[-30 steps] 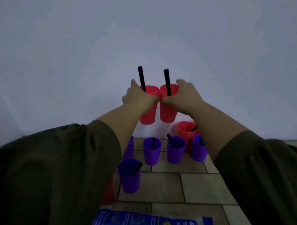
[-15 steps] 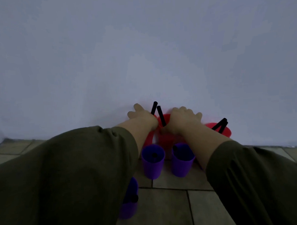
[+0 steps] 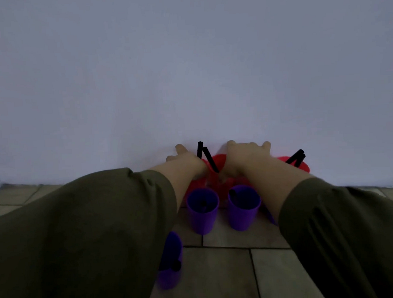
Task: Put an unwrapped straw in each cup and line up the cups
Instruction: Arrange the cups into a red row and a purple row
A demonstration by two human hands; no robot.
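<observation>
Two red cups stand side by side on the floor against the white wall, each with a black straw [image 3: 210, 161]. My left hand [image 3: 183, 160] grips the left red cup [image 3: 192, 185]. My right hand [image 3: 245, 156] grips the right red cup [image 3: 219, 163]. My hands and forearms hide most of both cups. A third red cup [image 3: 303, 165] with black straws stands to the right by the wall. In front stand two purple cups [image 3: 202, 210] [image 3: 244, 206] with straws inside.
Another purple cup [image 3: 171, 264] with a straw shows at the lower left beside my left sleeve. A sliver of a further purple cup [image 3: 269, 214] peeks out under my right forearm. The wall [image 3: 187, 70] fills the upper view above the tiled floor [image 3: 230, 273].
Both hands have lowered the two red cups from mid-air down to the floor by the wall. The straws now lean instead of standing upright. The camera has tilted up.
</observation>
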